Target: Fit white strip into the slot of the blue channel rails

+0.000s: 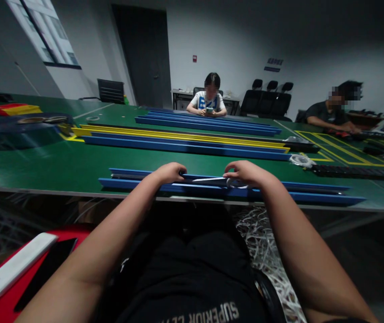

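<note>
A long blue channel rail [299,196] lies across the near edge of the green table, with raised blue sides and a dark groove between them. My left hand [170,172] is over its middle, fingers curled down into the groove; what they pinch, if anything, is hidden. To the right, my right hand [245,172] is bent over the same rail with its fingers closed at a roll of white tape [238,183]. A pale strip of tape [208,180] runs from that roll toward my left hand, along the groove.
Yellow rails [185,137] and more blue rails [208,124] lie farther back on the table [60,168]. A large dark wrapped coil [20,130] stands left. A clear-wrapped roll [301,160] lies right. Two people sit across the table. White strips [262,233] heap below.
</note>
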`<state>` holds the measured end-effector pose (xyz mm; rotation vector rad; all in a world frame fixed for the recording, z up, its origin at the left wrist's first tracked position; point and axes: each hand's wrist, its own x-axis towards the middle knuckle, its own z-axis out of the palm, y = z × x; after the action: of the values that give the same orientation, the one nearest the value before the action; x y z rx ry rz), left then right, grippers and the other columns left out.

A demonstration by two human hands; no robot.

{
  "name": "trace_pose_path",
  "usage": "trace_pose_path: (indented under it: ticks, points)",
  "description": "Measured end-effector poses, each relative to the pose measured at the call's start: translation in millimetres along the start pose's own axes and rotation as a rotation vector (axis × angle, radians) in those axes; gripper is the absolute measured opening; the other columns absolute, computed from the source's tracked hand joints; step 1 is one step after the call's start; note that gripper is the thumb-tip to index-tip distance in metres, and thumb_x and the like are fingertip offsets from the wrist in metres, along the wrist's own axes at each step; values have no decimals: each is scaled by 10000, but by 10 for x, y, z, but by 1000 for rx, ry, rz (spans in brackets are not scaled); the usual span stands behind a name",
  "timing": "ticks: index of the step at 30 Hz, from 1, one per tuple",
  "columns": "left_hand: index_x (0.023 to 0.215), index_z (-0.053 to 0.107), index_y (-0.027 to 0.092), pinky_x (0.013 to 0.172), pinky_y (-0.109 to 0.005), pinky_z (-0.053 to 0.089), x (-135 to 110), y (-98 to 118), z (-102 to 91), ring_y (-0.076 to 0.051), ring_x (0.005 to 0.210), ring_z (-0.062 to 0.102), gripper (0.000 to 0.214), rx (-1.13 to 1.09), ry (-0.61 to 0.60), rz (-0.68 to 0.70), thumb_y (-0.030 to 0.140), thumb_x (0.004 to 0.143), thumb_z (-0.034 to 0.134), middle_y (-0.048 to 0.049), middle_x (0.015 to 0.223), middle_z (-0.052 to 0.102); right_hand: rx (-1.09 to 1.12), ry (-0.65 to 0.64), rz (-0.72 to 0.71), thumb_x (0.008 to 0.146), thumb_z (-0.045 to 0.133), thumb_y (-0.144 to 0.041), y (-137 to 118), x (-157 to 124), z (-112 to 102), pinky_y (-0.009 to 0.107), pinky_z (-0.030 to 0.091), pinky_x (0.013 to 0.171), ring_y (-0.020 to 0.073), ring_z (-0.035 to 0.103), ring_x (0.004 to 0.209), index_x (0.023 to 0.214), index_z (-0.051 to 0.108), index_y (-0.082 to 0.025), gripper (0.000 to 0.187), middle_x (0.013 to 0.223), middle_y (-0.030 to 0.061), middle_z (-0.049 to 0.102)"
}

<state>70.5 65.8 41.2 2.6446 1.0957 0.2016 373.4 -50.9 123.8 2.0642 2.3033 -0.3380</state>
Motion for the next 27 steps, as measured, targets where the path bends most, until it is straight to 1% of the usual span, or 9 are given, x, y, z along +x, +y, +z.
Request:
trace_pose_path:
  ticks: [3, 6, 9, 12, 17, 20, 23, 25, 27]
  points:
    - [916, 691, 232, 590, -227, 382, 9, 35, -2, -145, 694, 579, 273, -13, -1, -15, 373, 704, 595, 12, 814, 697, -39, -43, 55, 831, 592, -584, 305, -81, -44, 205, 434, 730, 170, 637, 885, 1086, 720, -244, 444, 1035, 48, 716]
    - [921, 692, 236, 585, -229, 386, 5, 56, -12, -149, 704, 584, 277, -13, 5, -22, 364, 695, 596, 10, 831, 701, -166, -77, 139, 808, 614, -593, 435, -114, 15, 240, 445, 772, 196, 640, 928, 1077, 725, -270, 435, 1056, 55, 713]
    - [933, 697, 244, 588, -230, 392, -4, 71, -22, -151, 711, 590, 287, -4, 4, -48, 361, 690, 600, 11, 833, 702, -262, -63, 195, 797, 616, -611, 403, -107, 117, 307, 458, 821, 242, 638, 989, 1077, 726, -277, 449, 1087, 85, 701]
    - [932, 702, 246, 579, -234, 388, -9, 89, -28, -155, 702, 589, 293, 13, -6, -71, 384, 695, 598, 10, 809, 698, -317, -63, 254, 806, 606, -609, 321, -71, 210, 368, 473, 840, 284, 644, 1001, 1031, 741, -223, 467, 1068, 139, 698]
    - [957, 696, 243, 596, -229, 391, -11, 96, -31, -159, 734, 598, 317, 30, 1, -66, 405, 699, 606, 2, 863, 708, -333, -80, 341, 798, 622, -595, 251, 19, 319, 384, 494, 843, 299, 657, 1003, 1059, 735, -160, 519, 1083, 197, 690]
    - [966, 696, 248, 594, -230, 391, -9, 86, -27, -159, 739, 601, 318, 35, 4, -47, 399, 703, 603, 3, 880, 710, -342, -59, 345, 815, 639, -491, 210, 66, 364, 387, 501, 845, 302, 660, 1010, 1072, 736, -154, 435, 1108, 205, 684]
    - [970, 705, 254, 596, -236, 395, -6, 82, -21, -165, 752, 607, 315, 43, 7, -54, 391, 707, 598, 2, 888, 714, -345, -61, 358, 836, 604, -318, 153, 102, 390, 395, 513, 832, 303, 666, 1005, 1071, 741, -146, 321, 1099, 208, 690]
    - [983, 708, 257, 602, -237, 398, -4, 87, -18, -169, 767, 613, 325, 43, 3, -70, 391, 707, 601, 0, 903, 718, -349, -67, 374, 829, 574, -221, 122, 124, 400, 396, 516, 835, 298, 665, 1015, 1080, 740, -141, 312, 1092, 212, 692]
    - [999, 707, 261, 606, -235, 401, 0, 95, -17, -173, 779, 617, 339, 43, -5, -89, 396, 703, 608, -1, 920, 722, -350, -74, 383, 816, 556, -170, 107, 146, 404, 400, 518, 839, 297, 661, 1028, 1093, 736, -135, 332, 1091, 216, 692]
